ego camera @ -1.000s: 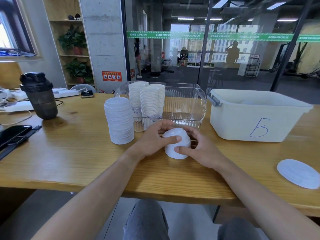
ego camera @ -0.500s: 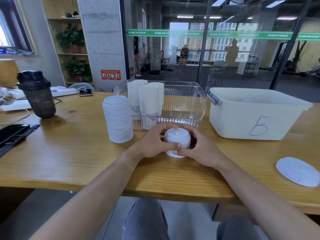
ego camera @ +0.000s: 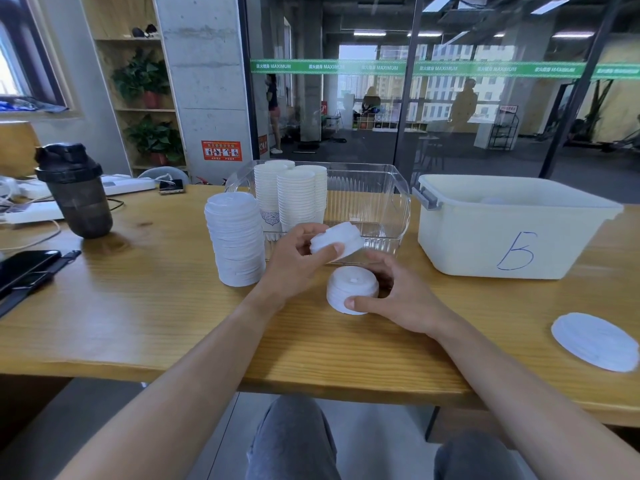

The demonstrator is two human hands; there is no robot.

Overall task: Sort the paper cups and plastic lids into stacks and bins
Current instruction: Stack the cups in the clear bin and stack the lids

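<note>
Fingers of the right hand [ego camera: 398,296] hidden behind the small stack of lids [ego camera: 351,289] on the table [ego camera: 138,306]; only the thumb showing in front. Contents of the white bin marked B [ego camera: 512,230] mostly hidden by its wall. Lower cups [ego camera: 294,199] in the clear bin [ego camera: 381,202] partly covered by the tall lid stack [ego camera: 235,237] and the left hand [ego camera: 298,258]. Flat lids [ego camera: 595,344] near the right edge, count unclear. Dark phone [ego camera: 24,268] cut off at the left edge. Wall sign text too small to read.
</note>
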